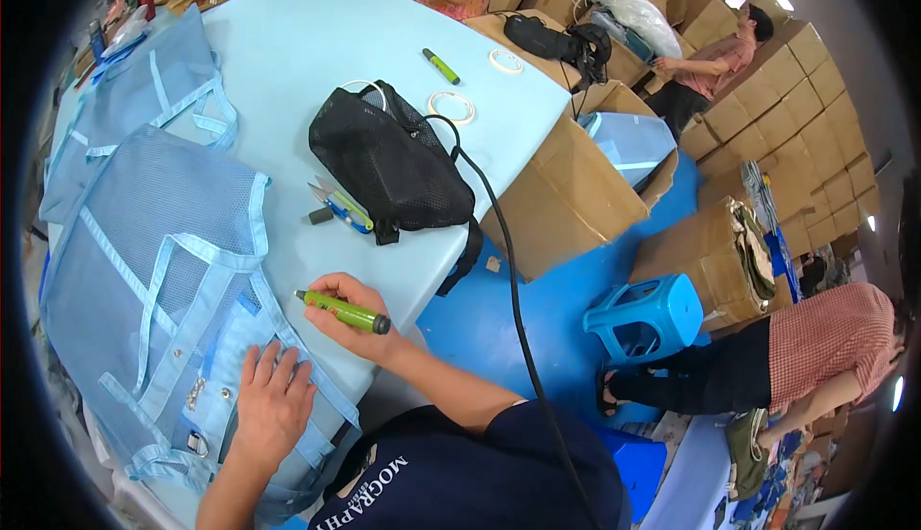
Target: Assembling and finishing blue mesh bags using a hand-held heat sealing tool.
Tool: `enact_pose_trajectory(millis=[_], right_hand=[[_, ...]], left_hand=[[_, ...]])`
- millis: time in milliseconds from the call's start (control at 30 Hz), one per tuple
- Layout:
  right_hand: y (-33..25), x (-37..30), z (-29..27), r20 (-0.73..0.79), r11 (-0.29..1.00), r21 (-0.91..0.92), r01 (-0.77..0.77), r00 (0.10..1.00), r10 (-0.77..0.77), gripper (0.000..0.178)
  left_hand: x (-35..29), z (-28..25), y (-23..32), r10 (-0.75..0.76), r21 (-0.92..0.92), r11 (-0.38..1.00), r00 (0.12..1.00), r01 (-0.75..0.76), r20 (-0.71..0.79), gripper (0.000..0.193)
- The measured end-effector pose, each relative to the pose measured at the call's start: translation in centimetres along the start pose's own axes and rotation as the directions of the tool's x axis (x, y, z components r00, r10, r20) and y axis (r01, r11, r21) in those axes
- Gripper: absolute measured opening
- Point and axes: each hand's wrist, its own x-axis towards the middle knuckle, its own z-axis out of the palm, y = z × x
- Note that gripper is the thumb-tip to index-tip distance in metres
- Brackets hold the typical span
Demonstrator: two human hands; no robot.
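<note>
My left hand [271, 407] lies flat with its fingers apart on a light blue mesh tote bag [144, 213]. Beneath and beside it are pale fabric straps and small metal snaps. My right hand [363, 342] grips a green marker pen [347, 310]; its dark cap sits on the back end, and the tip points left just over the bag's edge. A second blue mesh bag [125, 84] lies beyond the first. Past my right hand rest thread snips [341, 206] and a small dark cap [320, 215].
A black mesh pouch [384, 156] with a cable, another green marker [441, 67] and two tape rolls [451, 108] lie on the table [317, 22]. Right of it stand an open carton [566, 204] and a blue stool [652, 314]. Several other people work around.
</note>
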Motion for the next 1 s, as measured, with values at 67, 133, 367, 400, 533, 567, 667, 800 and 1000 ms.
enact_pose_trajectory(millis=[67, 133, 367, 400, 533, 567, 667, 800, 1000], right_hand=[[-0.3, 0.3, 0.2, 0.067, 0.947, -0.302, 0.108, 0.993, -0.092, 0.024], [-0.3, 0.7, 0.2, 0.123, 0.920, -0.355, 0.165, 0.984, -0.129, 0.024], [-0.3, 0.4, -0.5, 0.240, 0.854, -0.433, 0.288, 0.950, -0.199, 0.026], [-0.3, 0.3, -0.5, 0.251, 0.853, -0.432, 0.293, 0.947, -0.199, 0.026], [-0.6, 0.1, 0.0, 0.267, 0.852, -0.467, 0.235, 0.957, -0.117, 0.023], [-0.6, -0.1, 0.1, 0.230, 0.876, -0.465, 0.128, 0.973, -0.020, 0.022], [-0.8, 0.6, 0.3, 0.198, 0.904, -0.402, -0.144, 0.951, 0.239, 0.020], [-0.5, 1.8, 0.0, 0.175, 0.899, -0.435, -0.056, 0.974, 0.145, 0.017], [-1.3, 2.6, 0.5, 0.202, 0.934, -0.340, -0.111, 0.961, 0.187, 0.017]], left_hand=[[-0.3, 0.4, -0.2, -0.017, -0.038, 0.999, 0.999, 0.016, -0.031, 0.034], [-0.6, 0.7, -0.5, -0.037, -0.075, 0.997, 0.997, 0.033, -0.060, 0.034], [-0.9, 1.4, -0.4, -0.045, -0.190, 0.982, 0.986, 0.015, -0.158, 0.035], [-0.9, 1.3, -0.4, -0.039, -0.213, 0.977, 0.986, 0.003, -0.164, 0.035], [-1.6, 1.0, -0.4, -0.075, -0.225, 0.974, 0.985, 0.038, -0.155, 0.035], [-1.8, 1.2, -0.4, -0.073, -0.241, 0.970, 0.985, 0.034, -0.157, 0.036], [-1.9, 1.5, -0.8, -0.096, -0.229, 0.971, 0.985, 0.062, -0.140, 0.036], [-1.6, 1.6, -0.8, -0.097, -0.199, 0.978, 0.986, 0.069, -0.135, 0.039], [-1.8, 3.0, -1.1, -0.097, -0.226, 0.973, 0.975, 0.051, -0.199, 0.038]])
